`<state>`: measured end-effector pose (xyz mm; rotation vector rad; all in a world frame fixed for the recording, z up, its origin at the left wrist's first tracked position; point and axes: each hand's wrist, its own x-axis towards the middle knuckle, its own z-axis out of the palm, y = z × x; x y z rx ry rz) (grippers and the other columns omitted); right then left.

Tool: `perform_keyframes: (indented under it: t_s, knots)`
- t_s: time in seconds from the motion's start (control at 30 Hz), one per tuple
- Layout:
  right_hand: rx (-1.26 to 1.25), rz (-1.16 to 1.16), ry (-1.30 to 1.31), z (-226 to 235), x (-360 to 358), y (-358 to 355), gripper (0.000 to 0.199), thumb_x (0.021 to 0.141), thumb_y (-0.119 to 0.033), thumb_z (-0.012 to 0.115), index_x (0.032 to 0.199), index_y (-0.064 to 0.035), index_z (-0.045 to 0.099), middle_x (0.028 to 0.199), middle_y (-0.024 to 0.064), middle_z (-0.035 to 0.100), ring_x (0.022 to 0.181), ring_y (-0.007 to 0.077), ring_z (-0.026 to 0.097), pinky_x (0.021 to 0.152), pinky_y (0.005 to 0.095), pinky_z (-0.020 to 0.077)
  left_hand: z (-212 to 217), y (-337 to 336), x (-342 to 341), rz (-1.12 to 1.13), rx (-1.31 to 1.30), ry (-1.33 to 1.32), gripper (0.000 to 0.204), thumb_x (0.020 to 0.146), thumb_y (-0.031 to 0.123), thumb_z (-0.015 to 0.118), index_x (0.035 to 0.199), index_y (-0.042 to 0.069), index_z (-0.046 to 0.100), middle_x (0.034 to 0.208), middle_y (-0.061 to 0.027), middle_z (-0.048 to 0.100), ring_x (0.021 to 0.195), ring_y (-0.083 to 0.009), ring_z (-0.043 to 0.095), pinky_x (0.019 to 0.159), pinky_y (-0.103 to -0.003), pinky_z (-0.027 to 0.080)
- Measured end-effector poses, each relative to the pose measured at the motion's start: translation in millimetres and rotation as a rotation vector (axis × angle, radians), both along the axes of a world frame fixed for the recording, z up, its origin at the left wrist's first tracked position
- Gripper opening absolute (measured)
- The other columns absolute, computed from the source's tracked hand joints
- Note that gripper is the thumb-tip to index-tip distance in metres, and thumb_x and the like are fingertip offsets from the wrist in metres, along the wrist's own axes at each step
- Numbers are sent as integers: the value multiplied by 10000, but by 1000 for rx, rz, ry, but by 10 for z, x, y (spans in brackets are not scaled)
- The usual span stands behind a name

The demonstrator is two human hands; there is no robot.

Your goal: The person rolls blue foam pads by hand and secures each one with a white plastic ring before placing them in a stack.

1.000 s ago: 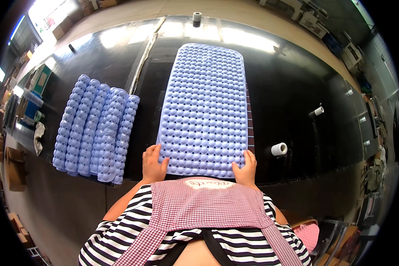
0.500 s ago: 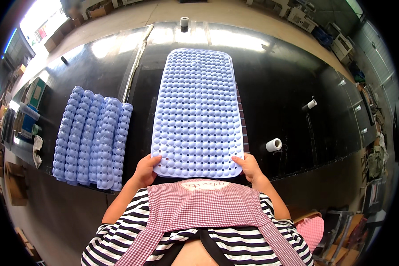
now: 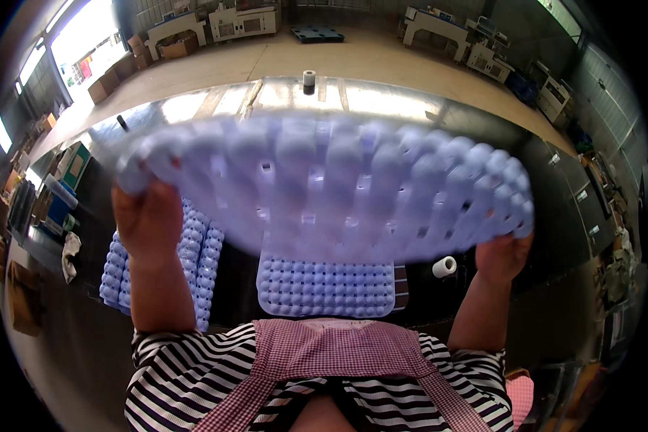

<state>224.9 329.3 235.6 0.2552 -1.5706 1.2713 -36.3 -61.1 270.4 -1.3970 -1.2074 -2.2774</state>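
A light blue bath mat (image 3: 324,187) covered in rounded bumps and small square holes is raised in front of me, blurred by motion. My left hand (image 3: 150,219) grips its left corner, and my right hand (image 3: 502,258) grips the right corner. Most of the fingers are behind the edge. Below it another blue bath mat (image 3: 327,288) lies flat on the black table, its far part hidden by the raised one. To the left, partly behind my left forearm, are several rolled blue mats (image 3: 203,266).
A white roll (image 3: 444,267) rests on the black table (image 3: 540,187) to the right. Another roll (image 3: 309,78) stands at the far edge. Boxes (image 3: 72,164) and a white cloth (image 3: 70,255) lie at the left end. Machines (image 3: 245,23) stand across the floor.
Both hands have lifted the near edge of the top mat off the table, moving up and apart. The mat underneath has come into sight, and the view has tilted upward.
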Motion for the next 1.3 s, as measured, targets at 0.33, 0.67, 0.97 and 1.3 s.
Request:
perform_keyframes:
  t_s: [0.33, 0.67, 0.97, 1.3]
  knots:
    - [-193, 56, -179, 197, -1747, 656, 515, 993, -397, 714, 1331, -20, 621, 1286, 60, 656, 1119, 140, 601, 988, 338, 482, 40, 1314, -1773, 114, -467, -14, 440, 1014, 186, 679, 1410, 50, 543, 1140, -51, 690, 1090, -163, 652, 971, -334, 534]
    - [308, -56, -1050, -2133, -1004, -123, 532, 908, -222, 743, 1361, 11, 590, 1425, 250, 562, 1351, 398, 518, 1134, 475, 404, -2590, 1241, -1414, 142, -904, -457, 442, 986, 198, 692, 1365, -9, 599, 1122, -94, 701, 970, -175, 678, 876, -316, 550]
    - [230, -469, -1078, -2690, 165, -431, 408, 840, -110, 751, 1233, -23, 682, 1340, 188, 610, 1251, 371, 554, 1081, 446, 437, -2890, 287, 501, 465, -1332, -334, 420, 878, 183, 766, 1275, 78, 680, 1526, -266, 458, 1414, -424, 418, 1174, -486, 338]
    - [-22, -278, -1120, -2614, 234, -439, 135, 888, -87, 697, 1006, -23, 716, 780, 81, 696, 635, 142, 587, 625, 298, 485, -3076, 183, 449, 625, -1189, -19, 433, 793, 95, 776, 1222, 86, 721, 1429, -147, 584, 1290, -370, 495, 1115, -447, 381]
